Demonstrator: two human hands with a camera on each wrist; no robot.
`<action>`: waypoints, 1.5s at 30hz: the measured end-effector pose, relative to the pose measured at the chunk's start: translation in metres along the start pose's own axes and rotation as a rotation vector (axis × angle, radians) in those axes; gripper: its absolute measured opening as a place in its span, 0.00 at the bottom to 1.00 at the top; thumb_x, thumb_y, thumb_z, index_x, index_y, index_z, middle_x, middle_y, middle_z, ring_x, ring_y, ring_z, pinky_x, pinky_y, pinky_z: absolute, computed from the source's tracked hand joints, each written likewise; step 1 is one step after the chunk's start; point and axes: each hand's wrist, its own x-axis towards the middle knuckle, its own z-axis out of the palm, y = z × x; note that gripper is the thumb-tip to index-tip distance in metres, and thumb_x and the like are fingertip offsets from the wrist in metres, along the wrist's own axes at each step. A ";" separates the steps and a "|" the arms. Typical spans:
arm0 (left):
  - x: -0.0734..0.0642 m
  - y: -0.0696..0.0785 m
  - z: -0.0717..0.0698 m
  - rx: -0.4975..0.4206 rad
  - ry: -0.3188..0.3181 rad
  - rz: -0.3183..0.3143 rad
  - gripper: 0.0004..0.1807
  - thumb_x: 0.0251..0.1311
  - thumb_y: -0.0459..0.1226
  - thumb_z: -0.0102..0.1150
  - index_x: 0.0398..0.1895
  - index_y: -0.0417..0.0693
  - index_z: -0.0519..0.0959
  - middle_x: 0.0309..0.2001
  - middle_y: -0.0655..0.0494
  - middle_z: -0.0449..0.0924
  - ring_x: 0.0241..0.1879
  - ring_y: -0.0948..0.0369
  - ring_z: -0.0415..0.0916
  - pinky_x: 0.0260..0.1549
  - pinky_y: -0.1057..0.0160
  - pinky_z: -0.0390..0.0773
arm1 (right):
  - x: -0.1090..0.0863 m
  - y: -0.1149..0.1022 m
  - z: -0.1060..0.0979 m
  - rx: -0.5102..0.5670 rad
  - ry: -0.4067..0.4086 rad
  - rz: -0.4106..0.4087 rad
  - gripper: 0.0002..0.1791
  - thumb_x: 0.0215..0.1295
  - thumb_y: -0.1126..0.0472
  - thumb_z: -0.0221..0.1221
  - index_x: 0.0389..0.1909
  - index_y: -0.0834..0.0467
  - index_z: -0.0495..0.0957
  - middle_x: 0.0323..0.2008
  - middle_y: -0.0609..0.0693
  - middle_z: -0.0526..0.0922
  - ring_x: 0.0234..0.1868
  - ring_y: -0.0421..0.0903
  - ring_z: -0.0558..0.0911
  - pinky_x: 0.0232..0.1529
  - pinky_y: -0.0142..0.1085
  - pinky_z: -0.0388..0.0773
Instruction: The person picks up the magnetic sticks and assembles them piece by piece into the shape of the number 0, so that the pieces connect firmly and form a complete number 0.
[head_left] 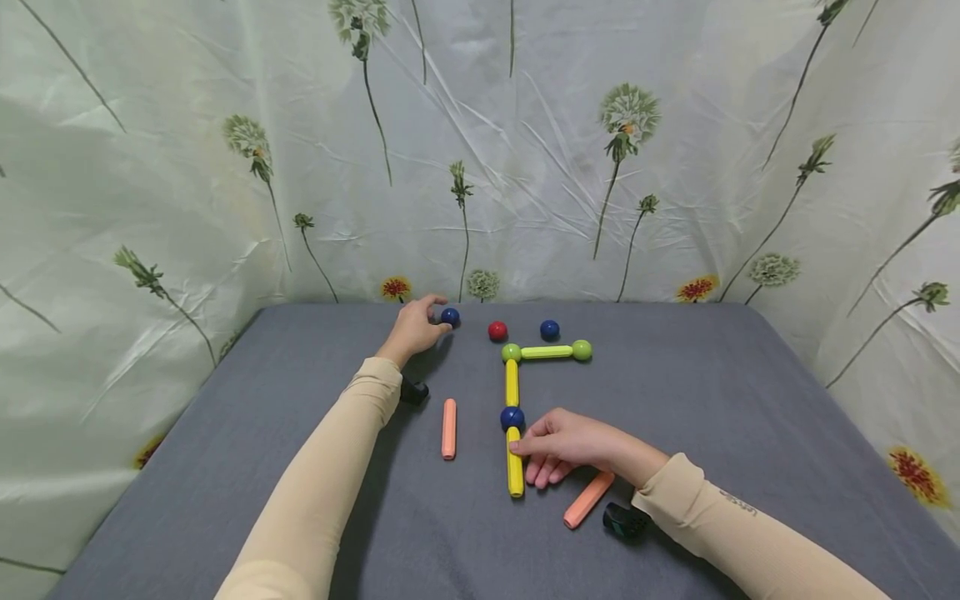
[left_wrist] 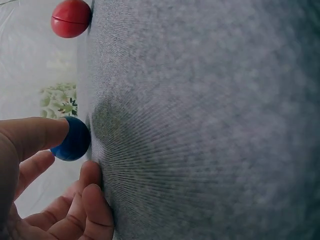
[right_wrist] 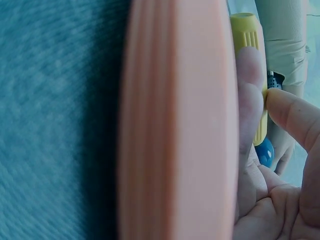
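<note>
At the back of the table, my left hand [head_left: 418, 330] has its thumb and index finger around a blue ball [head_left: 450, 317]. In the left wrist view the thumb overlaps this ball [left_wrist: 75, 140], and the other fingers lie low by the cloth. My right hand [head_left: 568, 446] pinches a yellow rod [head_left: 515, 475] between thumb and fingers. That rod's far end meets another blue ball [head_left: 512, 417], followed by a second yellow rod [head_left: 512, 383], a green ball [head_left: 511, 353], a light green rod [head_left: 547, 352] and another green ball [head_left: 582, 350].
A red ball [head_left: 498, 331] and a blue ball [head_left: 550, 330] sit behind the joined pieces. One orange rod [head_left: 448, 429] lies to their left; another orange rod [head_left: 588, 500] lies under my right hand, large in the right wrist view. A flowered curtain [head_left: 525, 167] hangs behind the grey table.
</note>
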 end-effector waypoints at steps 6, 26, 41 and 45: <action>0.003 0.000 0.002 -0.006 -0.008 -0.009 0.30 0.73 0.41 0.67 0.76 0.50 0.73 0.63 0.38 0.79 0.64 0.41 0.76 0.62 0.40 0.77 | 0.000 0.000 0.000 0.005 -0.003 0.000 0.18 0.79 0.48 0.63 0.40 0.59 0.87 0.26 0.46 0.88 0.23 0.33 0.83 0.27 0.25 0.79; 0.007 0.002 0.006 0.029 -0.014 0.013 0.27 0.72 0.42 0.68 0.73 0.50 0.77 0.58 0.41 0.83 0.60 0.43 0.79 0.62 0.42 0.77 | 0.002 0.002 -0.001 -0.001 -0.010 -0.006 0.18 0.79 0.48 0.62 0.40 0.59 0.87 0.26 0.46 0.88 0.23 0.34 0.84 0.28 0.26 0.80; 0.009 0.005 0.008 0.043 -0.003 -0.023 0.24 0.76 0.43 0.64 0.71 0.48 0.78 0.63 0.39 0.83 0.64 0.42 0.79 0.64 0.42 0.78 | 0.001 0.000 -0.001 0.005 -0.006 -0.004 0.17 0.79 0.48 0.63 0.41 0.59 0.88 0.25 0.45 0.88 0.23 0.33 0.84 0.28 0.26 0.79; 0.008 0.004 0.007 0.040 -0.007 -0.011 0.23 0.76 0.43 0.65 0.70 0.47 0.79 0.62 0.39 0.83 0.62 0.42 0.80 0.63 0.42 0.79 | 0.002 0.001 -0.001 0.009 -0.004 -0.001 0.17 0.79 0.48 0.63 0.41 0.59 0.88 0.25 0.45 0.88 0.23 0.33 0.84 0.27 0.26 0.79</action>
